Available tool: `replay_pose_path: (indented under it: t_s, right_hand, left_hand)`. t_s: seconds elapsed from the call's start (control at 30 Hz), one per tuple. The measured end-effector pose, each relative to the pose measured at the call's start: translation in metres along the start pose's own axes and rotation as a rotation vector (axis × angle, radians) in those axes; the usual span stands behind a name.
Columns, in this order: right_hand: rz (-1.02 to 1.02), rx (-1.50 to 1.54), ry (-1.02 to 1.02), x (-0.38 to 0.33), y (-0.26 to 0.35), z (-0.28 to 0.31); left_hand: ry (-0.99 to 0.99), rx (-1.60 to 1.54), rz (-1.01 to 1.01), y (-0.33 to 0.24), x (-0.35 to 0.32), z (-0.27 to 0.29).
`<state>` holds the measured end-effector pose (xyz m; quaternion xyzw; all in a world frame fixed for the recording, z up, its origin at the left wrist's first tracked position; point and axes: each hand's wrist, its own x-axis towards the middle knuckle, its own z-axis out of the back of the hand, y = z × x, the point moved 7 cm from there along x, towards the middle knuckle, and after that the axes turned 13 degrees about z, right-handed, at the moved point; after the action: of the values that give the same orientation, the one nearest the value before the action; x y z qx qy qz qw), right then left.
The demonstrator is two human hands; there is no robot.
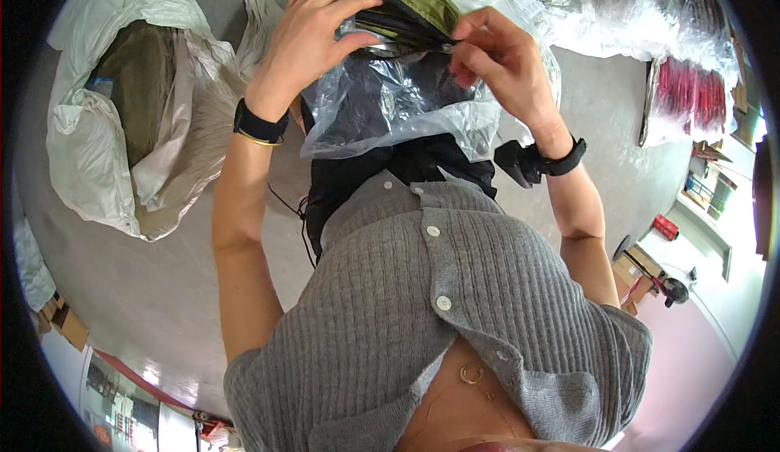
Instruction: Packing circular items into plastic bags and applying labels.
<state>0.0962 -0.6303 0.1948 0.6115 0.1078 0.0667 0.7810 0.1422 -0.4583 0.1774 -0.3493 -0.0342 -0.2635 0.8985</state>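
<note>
Gripping the clear plastic bag (398, 103) at twelve o'clock, we clamp our left hand (313, 34) over its top while our right hand (496, 58) pinches the opening edge, dark folded garment (406, 25) lying crosswise between them

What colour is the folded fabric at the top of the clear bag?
Olive green fabric, seen in the head view.

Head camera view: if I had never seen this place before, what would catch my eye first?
Most likely the two hands at top centre: the left hand and right hand both grip a crinkly clear plastic bag with dark and olive-green fabric inside. Next, the big white sack lying open on the floor at the left, and the red items in clear wrapping at the far right.
</note>
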Motion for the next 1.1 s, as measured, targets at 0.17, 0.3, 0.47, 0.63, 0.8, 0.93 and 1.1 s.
replay_pose_path:
  t_s: [0.17, 0.3, 0.47, 0.63, 0.8, 0.93, 1.1]
  right_hand:
    - [0.211, -0.198, 0.090, 0.035, 0.013, -0.034]
    - [0.279, -0.324, 0.130, 0.049, 0.016, -0.043]
    - [0.126, -0.232, 0.230, 0.046, 0.014, -0.051]
    - [0.062, -0.084, 0.110, 0.035, 0.019, -0.041]
    - [0.192, -0.193, 0.047, 0.024, 0.023, -0.046]
    - [0.397, -0.526, 0.119, 0.020, 0.036, -0.041]
    - [0.655, -0.954, 0.141, 0.015, 0.032, -0.034]
  left_hand:
    - [-0.163, -0.090, 0.004, 0.010, -0.007, 0.019]
    - [-0.248, 0.073, 0.117, 0.065, -0.022, 0.022]
    - [-0.181, 0.017, 0.216, 0.075, -0.032, 0.022]
    - [-0.250, -0.099, 0.026, 0.012, -0.028, 0.027]
    - [-0.378, -0.038, -0.045, -0.032, -0.027, 0.002]
    - [-0.410, -0.018, -0.036, -0.031, -0.026, 0.000]
    - [-0.445, -0.095, 0.022, -0.033, -0.035, 0.010]
